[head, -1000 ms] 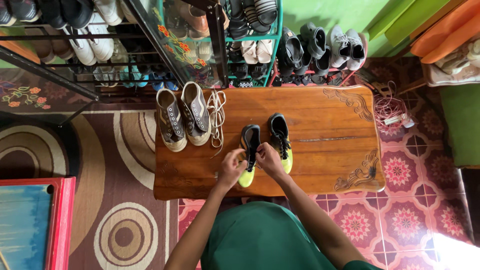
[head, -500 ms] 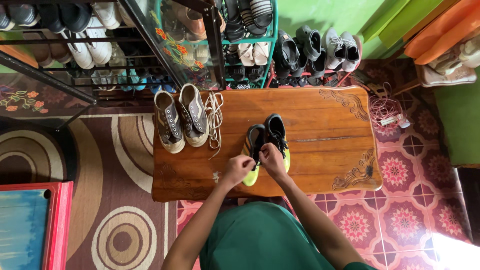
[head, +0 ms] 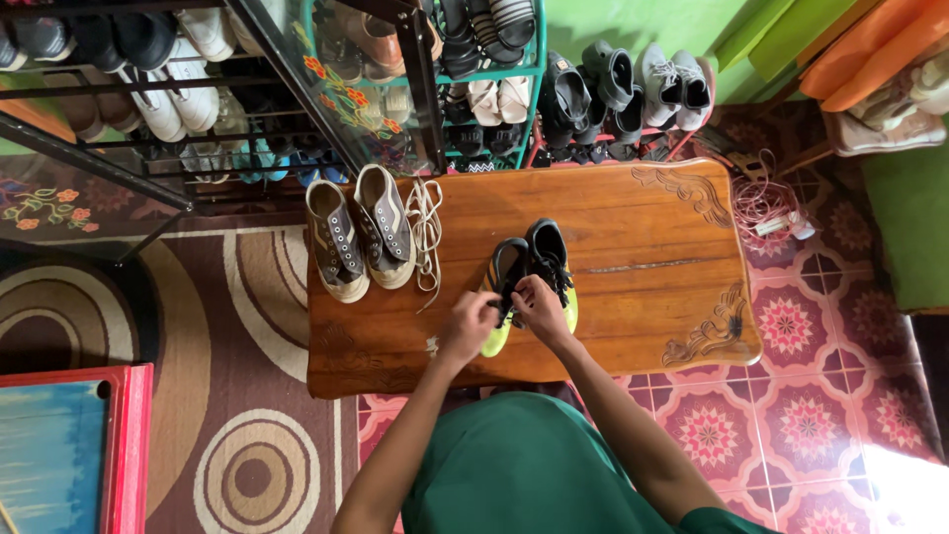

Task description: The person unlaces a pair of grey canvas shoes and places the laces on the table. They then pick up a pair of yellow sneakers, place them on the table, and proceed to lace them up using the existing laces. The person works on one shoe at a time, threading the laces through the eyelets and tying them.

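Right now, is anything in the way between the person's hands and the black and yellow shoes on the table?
Nothing visible. Both the left hand and right hand already rest on the black and yellow shoes; the brown shoes and loose laces lie apart.

On the worktop stand four shoes: two black ones with yellow-green soles near the middle, and two brown lace-less sneakers at the left. One bundle of loose white laces lies beside them. Two hands are at the black pair.
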